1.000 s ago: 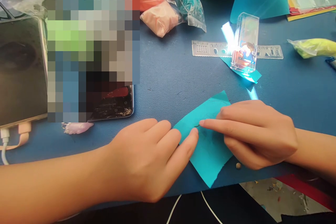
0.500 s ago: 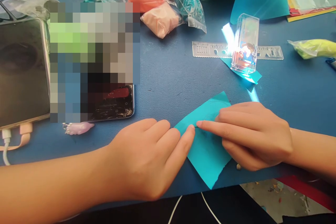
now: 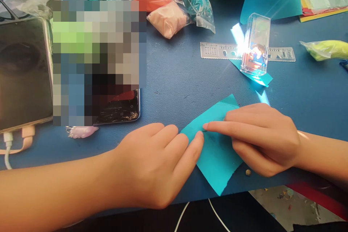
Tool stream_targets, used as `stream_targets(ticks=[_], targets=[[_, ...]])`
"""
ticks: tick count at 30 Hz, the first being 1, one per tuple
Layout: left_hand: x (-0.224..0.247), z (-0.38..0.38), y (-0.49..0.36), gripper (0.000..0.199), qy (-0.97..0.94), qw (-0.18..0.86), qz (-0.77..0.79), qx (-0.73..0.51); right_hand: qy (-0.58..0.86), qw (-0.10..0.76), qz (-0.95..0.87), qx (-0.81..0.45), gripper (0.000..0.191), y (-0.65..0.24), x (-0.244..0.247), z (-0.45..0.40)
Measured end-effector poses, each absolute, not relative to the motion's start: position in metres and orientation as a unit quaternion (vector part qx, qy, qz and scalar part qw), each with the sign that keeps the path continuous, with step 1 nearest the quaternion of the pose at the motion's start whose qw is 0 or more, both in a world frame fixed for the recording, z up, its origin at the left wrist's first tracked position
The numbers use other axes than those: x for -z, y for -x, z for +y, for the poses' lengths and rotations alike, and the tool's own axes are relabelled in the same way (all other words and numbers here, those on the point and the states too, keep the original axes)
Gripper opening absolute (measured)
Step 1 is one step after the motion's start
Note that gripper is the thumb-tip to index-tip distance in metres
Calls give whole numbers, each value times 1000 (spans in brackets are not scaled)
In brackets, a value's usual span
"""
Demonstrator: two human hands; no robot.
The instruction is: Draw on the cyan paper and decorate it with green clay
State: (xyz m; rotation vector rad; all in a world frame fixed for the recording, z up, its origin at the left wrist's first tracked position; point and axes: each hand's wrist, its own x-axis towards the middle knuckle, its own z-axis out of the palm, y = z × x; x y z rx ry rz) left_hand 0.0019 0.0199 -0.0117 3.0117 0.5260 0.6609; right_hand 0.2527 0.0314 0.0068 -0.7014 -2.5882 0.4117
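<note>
A blue-green piece of paper (image 3: 217, 152) with a torn lower edge lies at a slant near the front of the table. My left hand (image 3: 154, 163) rests at its left side, fingers curled in, index fingertip down on the paper. From the right, my right hand (image 3: 266, 141) reaches over the sheet with its index finger pointing left and the other fingers folded. The two index fingertips almost meet. Between them on the paper is a tiny dark speck or strand (image 3: 204, 131), too small to name. What the folded fingers may hold is hidden.
A clear plastic box (image 3: 255, 47) stands on a transparent ruler (image 3: 217, 50) and a blue paper strip (image 3: 265, 79). Bagged clay (image 3: 168, 20) lies at the back. Phones (image 3: 24, 76) and a pink charm (image 3: 83, 131) are at left. A small bead (image 3: 248, 172) sits near the table edge.
My two index fingertips have come slightly apart, the right one a little higher, showing more of the dark speck. The view has shifted slightly; the paper stays in place.
</note>
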Motion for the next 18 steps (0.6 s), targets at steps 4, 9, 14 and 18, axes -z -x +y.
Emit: stream_targets(ticks=[4, 9, 14, 18], targets=[[15, 18, -3, 37, -962, -3, 178, -208, 233, 198, -939, -157, 26, -252, -6, 32], [13, 20, -2, 34, -960, -3, 179, -214, 256, 221, -928, -160, 31, -257, -8, 33], [6, 11, -7, 23, -937, 97, 162, -293, 190, 284, -940, -3, 24, -255, -12, 14], [-2, 0, -16, 20, -921, 205, 143, -297, 334, 255, -907, -33, 22, -241, -18, -22]])
